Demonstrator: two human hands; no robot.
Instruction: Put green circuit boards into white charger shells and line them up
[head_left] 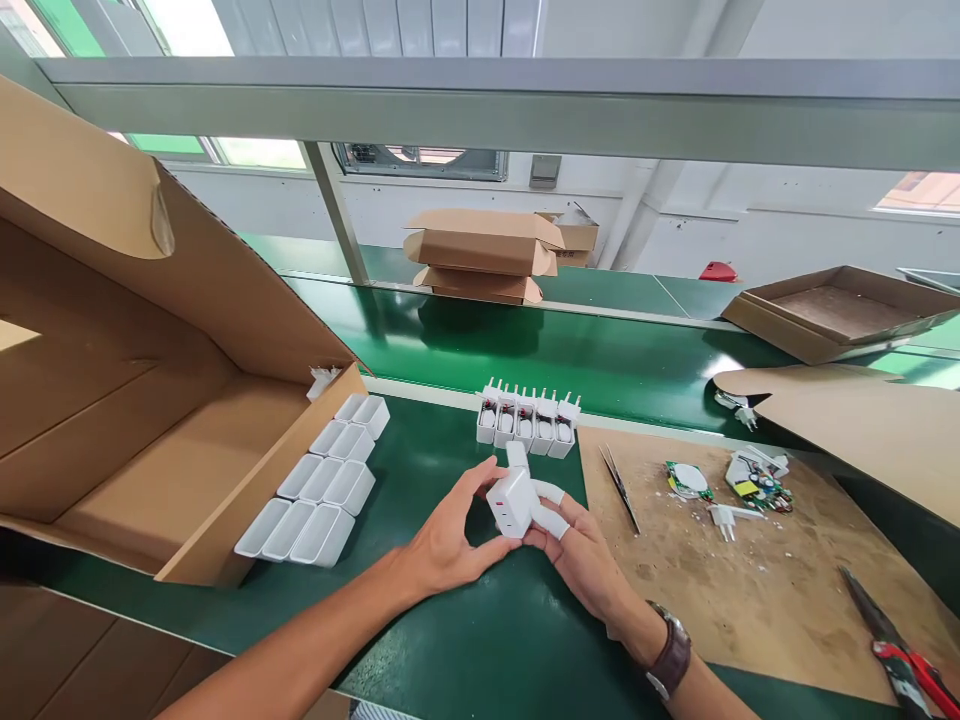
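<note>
A white plug adapter [511, 503] is held up over the green worktop, its face with small slots turned towards me. My left hand [456, 525] grips its left side, fingertips behind and thumb under its lower edge. White coverings wrap two fingers of my right hand [574, 545], which closes on the adapter's right side. A smaller white part [517, 456] sticks up behind the adapter; whether it is joined on I cannot tell. Beyond my hands stands a row of white adapter housings [525, 425], open-sided, with prongs upward and wires inside. Empty white shells [324, 480] lie in rows to the left.
A large open carton [210, 430] stands at left. On a brown board [675, 600] at right lie tweezers [620, 488], circuit boards [757, 480], a pronged plug part [726, 520] and red-handled scissors [892, 640]. Cardboard boxes [484, 250] sit behind the green belt [600, 345].
</note>
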